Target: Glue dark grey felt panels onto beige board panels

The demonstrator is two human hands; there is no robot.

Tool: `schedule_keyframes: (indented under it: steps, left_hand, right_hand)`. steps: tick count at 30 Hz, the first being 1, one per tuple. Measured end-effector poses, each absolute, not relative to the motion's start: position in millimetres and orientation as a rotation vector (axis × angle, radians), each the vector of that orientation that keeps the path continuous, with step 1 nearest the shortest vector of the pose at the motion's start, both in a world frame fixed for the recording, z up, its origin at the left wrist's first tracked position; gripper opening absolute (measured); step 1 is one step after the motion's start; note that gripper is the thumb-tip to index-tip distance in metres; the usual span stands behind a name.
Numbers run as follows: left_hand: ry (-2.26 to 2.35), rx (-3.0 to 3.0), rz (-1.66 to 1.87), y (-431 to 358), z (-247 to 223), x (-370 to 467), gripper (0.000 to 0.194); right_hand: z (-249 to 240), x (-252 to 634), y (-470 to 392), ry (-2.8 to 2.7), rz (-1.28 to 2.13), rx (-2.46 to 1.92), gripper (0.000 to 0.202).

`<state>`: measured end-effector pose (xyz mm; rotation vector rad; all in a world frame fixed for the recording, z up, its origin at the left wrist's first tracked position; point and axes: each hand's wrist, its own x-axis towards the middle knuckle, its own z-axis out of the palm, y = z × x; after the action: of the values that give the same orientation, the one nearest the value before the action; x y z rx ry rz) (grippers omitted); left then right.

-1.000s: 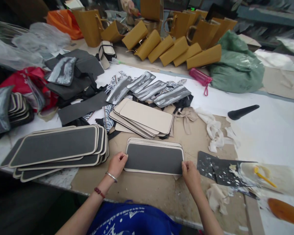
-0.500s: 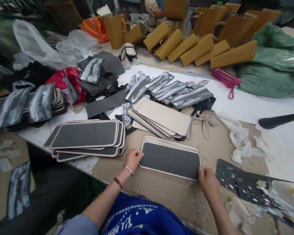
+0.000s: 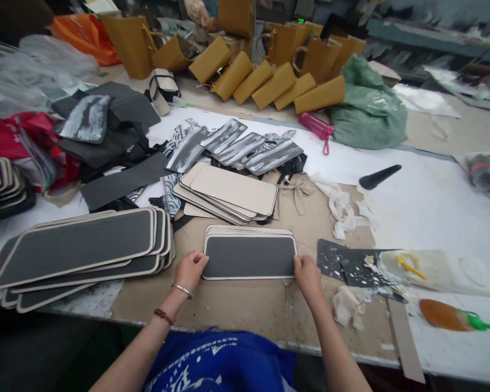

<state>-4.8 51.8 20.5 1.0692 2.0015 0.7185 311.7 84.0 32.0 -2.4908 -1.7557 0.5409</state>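
Observation:
A dark grey panel with a cream border point(image 3: 249, 258) lies on top of a small fanned stack, directly before me. My left hand point(image 3: 191, 268) pinches its left end, thumb and fingers pressed together. At the right end, my right hand point(image 3: 307, 272) grips the panel's edge with its fingers closed. A larger pile of similar grey panels point(image 3: 77, 242) rests to the left of my left hand. Just behind the small stack sits a pile of cream panels point(image 3: 232, 188).
Grey-and-white brushed pieces point(image 3: 228, 147) lie behind the cream pile. Tan bags point(image 3: 245, 76) line the back, beside a green plastic bag point(image 3: 363, 109). On the right are a glue-spotted dark board point(image 3: 338, 261), a black tool point(image 3: 379, 177) and an orange bottle point(image 3: 445, 314).
The view has swung to the right, bringing the orange bottle into sight. Both hands still hold the panel's ends, and its front edge now looks level instead of slanted.

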Motion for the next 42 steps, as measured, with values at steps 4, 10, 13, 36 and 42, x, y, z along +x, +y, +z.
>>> schedule_keyframes:
  steps: [4, 10, 13, 36, 42]
  left_hand:
    - [2.007, 1.088, 0.719, 51, 20, -4, 0.022]
    - [2.019, 1.081, 0.714, 52, 20, -3, 0.020]
    - [2.013, 1.079, 0.707, 52, 19, -4, 0.018]
    - [2.058, 1.120, 0.647, 52, 29, 0, 0.015]
    - [2.037, 1.178, 0.600, 53, 26, -4, 0.016]
  right_hand:
    - [32, 311, 85, -1.750, 0.527, -2.515, 0.019]
    - [34, 309, 86, -1.766, 0.519, -2.551, 0.022]
    - [35, 308, 87, -1.779, 0.518, -2.570, 0.022]
    - [36, 305, 84, -1.831, 0.469, -2.527, 0.021]
    - [31, 306, 82, -1.791, 0.456, -2.516, 0.018]
